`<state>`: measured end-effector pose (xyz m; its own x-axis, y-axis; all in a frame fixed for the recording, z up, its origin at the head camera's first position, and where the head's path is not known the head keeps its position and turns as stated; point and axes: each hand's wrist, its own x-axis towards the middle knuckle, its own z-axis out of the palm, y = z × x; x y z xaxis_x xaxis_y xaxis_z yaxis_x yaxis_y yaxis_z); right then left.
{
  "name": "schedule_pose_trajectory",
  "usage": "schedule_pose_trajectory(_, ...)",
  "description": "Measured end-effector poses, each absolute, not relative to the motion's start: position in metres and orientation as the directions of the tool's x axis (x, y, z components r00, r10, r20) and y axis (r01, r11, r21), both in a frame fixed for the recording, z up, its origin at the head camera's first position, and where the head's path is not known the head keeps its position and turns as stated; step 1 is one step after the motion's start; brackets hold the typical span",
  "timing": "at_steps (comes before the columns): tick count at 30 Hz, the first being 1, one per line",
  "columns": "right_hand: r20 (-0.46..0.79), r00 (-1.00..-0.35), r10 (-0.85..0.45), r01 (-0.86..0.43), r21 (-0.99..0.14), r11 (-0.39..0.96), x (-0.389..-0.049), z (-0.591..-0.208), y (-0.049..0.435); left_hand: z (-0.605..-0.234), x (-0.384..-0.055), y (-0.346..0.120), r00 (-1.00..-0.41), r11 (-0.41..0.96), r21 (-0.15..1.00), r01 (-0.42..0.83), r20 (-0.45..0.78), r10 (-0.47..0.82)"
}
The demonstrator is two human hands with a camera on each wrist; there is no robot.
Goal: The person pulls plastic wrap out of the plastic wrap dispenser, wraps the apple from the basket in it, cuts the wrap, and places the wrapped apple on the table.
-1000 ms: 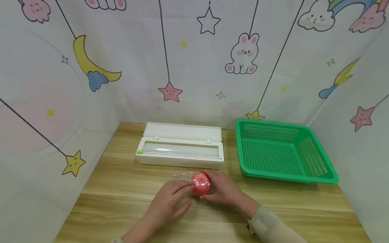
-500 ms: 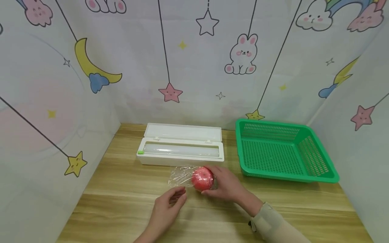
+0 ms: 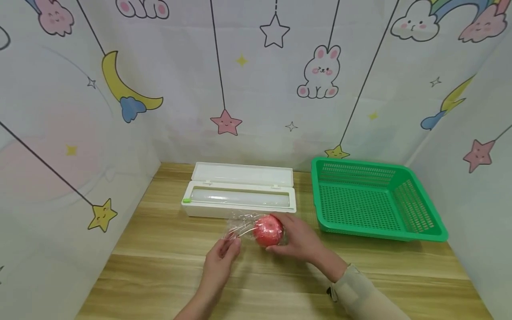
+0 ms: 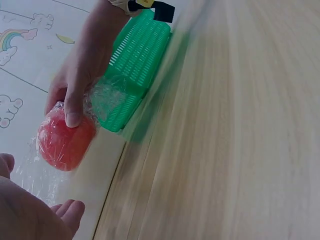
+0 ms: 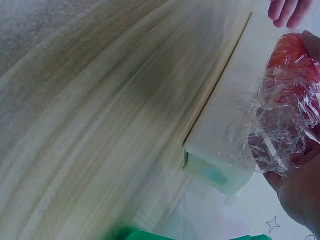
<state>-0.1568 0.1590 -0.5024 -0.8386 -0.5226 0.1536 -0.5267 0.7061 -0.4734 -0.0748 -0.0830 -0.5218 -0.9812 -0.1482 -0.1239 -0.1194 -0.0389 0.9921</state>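
Note:
A red apple [image 3: 268,230], loosely covered in clear plastic wrap, is held by my right hand [image 3: 300,239]. In the left wrist view, the thumb of that hand lies against the apple [image 4: 65,140]. Crumpled plastic wrap [image 5: 280,110] bunches between the apple and the right palm. To the left, a loose end of the plastic wrap [image 3: 242,223] sticks out. My left hand [image 3: 218,262] pinches its near edge, with film passing over the fingertips; the exact contact is partly hidden. In the left wrist view, part of the left hand [image 4: 35,215] shows at the lower left.
Behind the apple stands a white cling-film dispenser [image 3: 240,212] with its lid up and a film roll [image 3: 240,197] inside. A green perforated basket [image 3: 360,209] sits to the right on the wooden table [image 3: 160,275]. A cartoon-printed cloth wall [image 3: 264,89] encloses the back and sides.
My left hand drew back from beside the apple, then came up to the loose wrap and took its edge. The right hand moved the apple slightly away from me, toward the dispenser.

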Motion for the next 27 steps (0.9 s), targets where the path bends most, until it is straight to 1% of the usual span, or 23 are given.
schedule_pose_trajectory(3,0.157,-0.843,-0.515,-0.521,-0.479,0.706,-0.157,-0.5,0.159,-0.52,-0.077,-0.081,-0.978,-0.16,0.977,-0.14,-0.162,-0.134)
schedule_pose_trajectory(7,0.158,-0.852,-0.499,-0.506,-0.494,0.707,-0.158,-0.498,0.158,-0.516,-0.078,-0.078,-0.974,-0.262,0.95,-0.169,-0.202,-0.105)
schedule_pose_trajectory(12,0.167,-0.856,-0.489,-0.498,-0.516,0.697,-0.158,-0.496,0.157,-0.51,-0.079,-0.073,-0.971,-0.326,0.927,-0.188,-0.226,-0.081)
schedule_pose_trajectory(21,0.166,-0.854,-0.494,-0.502,-0.514,0.695,-0.157,-0.495,0.154,-0.502,-0.088,-0.067,-0.979,-0.42,0.893,-0.161,-0.198,-0.045)
schedule_pose_trajectory(27,0.152,-0.858,-0.491,-0.491,-0.524,0.696,-0.156,-0.494,0.151,-0.502,-0.093,-0.06,-0.98,-0.488,0.861,-0.144,-0.193,-0.053)
